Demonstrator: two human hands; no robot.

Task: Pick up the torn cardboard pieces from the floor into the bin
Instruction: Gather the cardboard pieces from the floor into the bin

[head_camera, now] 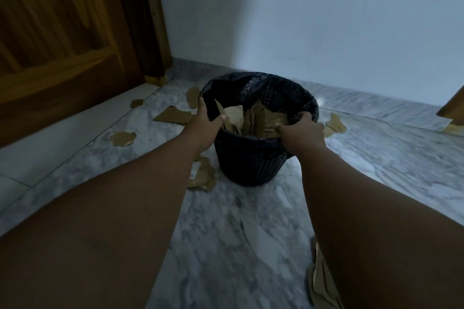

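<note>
A black mesh bin (pixel 253 163) with a black liner stands on the marble floor, holding several brown cardboard pieces (pixel 251 120). My left hand (pixel 206 123) grips the bin's left rim, thumb inside. My right hand (pixel 301 128) grips the right rim. Torn cardboard pieces lie around it: one flat piece (pixel 174 115) to the left, a smaller one (pixel 123 138) nearer the door, a small scrap (pixel 136 103), a stack (pixel 203 175) by the bin's base, some (pixel 335 124) to the right, and more (pixel 324 281) under my right forearm.
A wooden door (pixel 57 32) and its frame fill the left. A pale wall (pixel 313 20) runs behind the bin. A wooden furniture leg (pixel 452 108) shows at the right edge. The grey marble floor (pixel 226 246) stretches toward me.
</note>
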